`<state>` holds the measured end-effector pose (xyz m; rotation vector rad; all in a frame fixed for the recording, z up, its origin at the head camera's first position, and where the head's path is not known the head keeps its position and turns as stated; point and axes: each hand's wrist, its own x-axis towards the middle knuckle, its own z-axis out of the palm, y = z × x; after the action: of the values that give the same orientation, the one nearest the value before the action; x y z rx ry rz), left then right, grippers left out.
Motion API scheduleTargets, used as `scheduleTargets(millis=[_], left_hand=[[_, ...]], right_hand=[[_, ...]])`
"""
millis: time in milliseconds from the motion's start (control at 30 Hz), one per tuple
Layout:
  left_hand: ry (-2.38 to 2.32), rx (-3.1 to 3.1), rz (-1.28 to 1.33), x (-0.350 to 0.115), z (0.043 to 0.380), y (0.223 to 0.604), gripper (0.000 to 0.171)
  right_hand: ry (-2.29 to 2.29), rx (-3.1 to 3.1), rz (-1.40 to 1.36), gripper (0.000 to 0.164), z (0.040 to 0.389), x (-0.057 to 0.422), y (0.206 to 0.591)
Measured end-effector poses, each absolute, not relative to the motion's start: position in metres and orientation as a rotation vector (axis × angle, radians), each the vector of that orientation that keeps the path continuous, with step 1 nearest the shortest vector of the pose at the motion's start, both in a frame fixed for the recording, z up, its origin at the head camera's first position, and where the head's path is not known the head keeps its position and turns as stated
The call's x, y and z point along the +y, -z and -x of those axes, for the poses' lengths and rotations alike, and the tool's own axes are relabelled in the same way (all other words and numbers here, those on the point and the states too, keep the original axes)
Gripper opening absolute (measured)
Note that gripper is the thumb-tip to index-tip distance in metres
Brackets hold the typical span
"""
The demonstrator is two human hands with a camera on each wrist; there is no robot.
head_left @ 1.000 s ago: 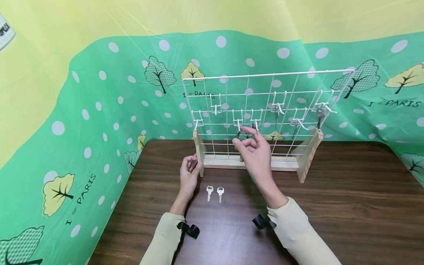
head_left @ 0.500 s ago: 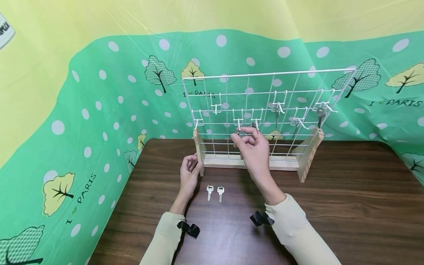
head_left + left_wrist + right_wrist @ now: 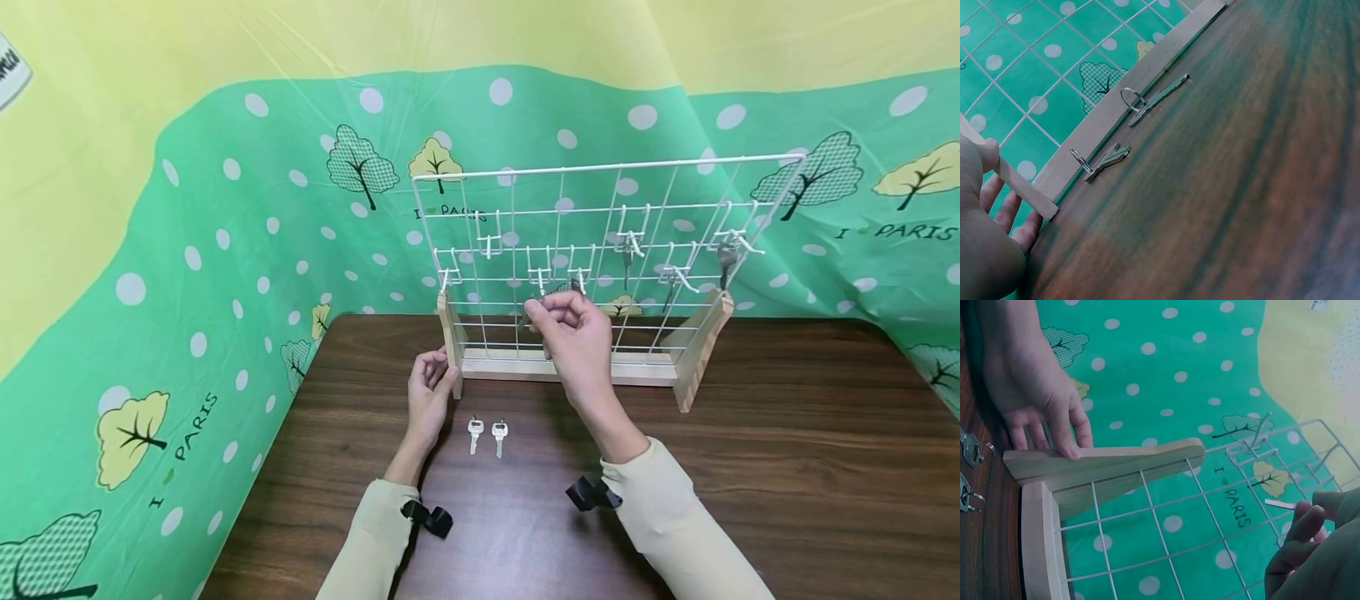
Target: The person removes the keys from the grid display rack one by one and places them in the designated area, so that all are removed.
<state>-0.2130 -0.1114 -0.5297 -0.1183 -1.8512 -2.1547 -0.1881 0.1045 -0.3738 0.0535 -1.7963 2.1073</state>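
Note:
My left hand grips the left wooden upright of a white wire grid rack, thumb on its near side. In the right wrist view that thumb presses the upright's edge. My right hand is raised before the grid and pinches a key between thumb and forefinger. Only a flat silver strip of this key shows in the right wrist view; the rest is hidden by the fingers. Just above the fingertips is a white hook. Two keys with rings, the left key and the right key, lie on the table.
Several more white hooks hang on the grid, among them an upper left hook. Keys hang from some, such as an upper key and a far right key. A patterned green cloth surrounds the brown table.
My right hand has dropped slightly, and its forefinger has come down from the hook to close against the thumb. The pinched key has shifted below the hook. My left hand has stayed still.

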Motion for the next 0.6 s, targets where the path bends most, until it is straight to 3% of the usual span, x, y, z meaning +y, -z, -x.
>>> scheduleTargets(millis=[600], left_hand=[[2.169,-1.85,0.116,-0.1133,0.2134,0.5307,0.029]], right_hand=[[-2.012,-1.773,-0.128,0.009,0.1831,0.1056,0.3718]])
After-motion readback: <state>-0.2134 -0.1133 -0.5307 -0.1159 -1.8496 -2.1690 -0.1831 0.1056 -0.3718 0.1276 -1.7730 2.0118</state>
